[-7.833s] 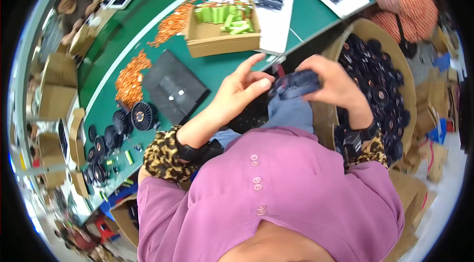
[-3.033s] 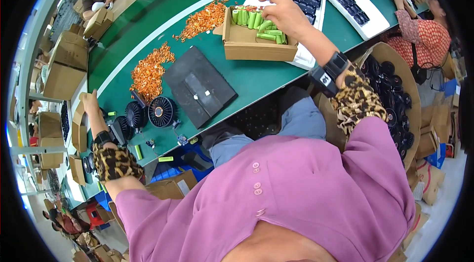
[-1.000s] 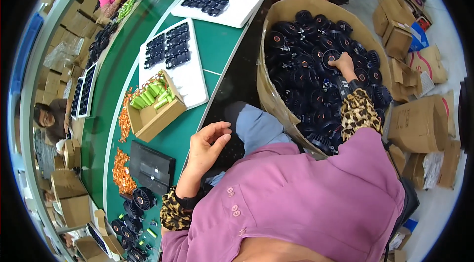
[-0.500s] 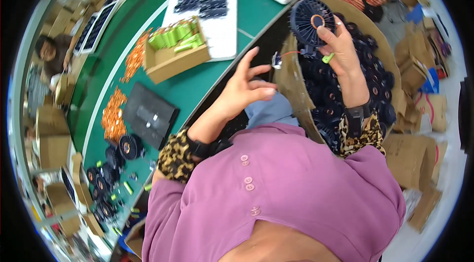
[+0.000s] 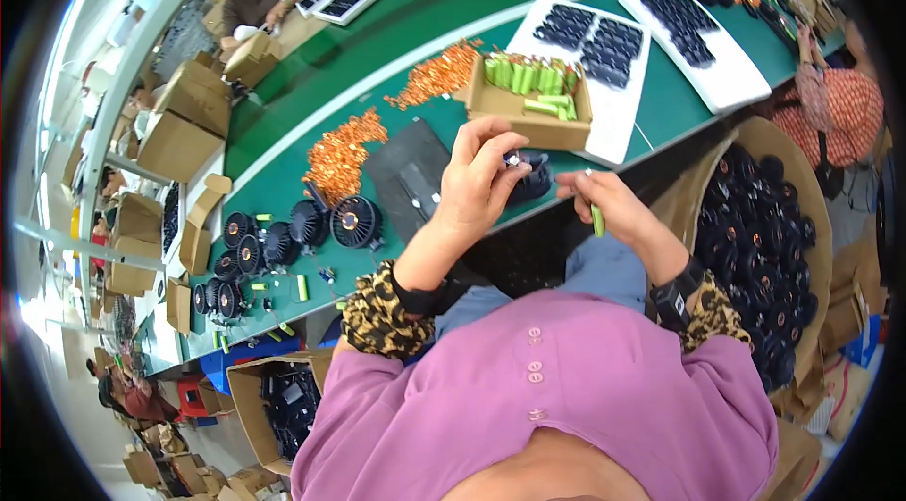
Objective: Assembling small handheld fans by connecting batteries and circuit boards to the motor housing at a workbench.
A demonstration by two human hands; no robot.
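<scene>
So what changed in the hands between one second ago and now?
The right hand left the big cardboard bin of black round parts and came in front of the body, now pinching a small green cylindrical cell. The left hand rose from the lap and now grips a black round fan-like part. The open cardboard box of green cells stayed on the green bench.
</scene>
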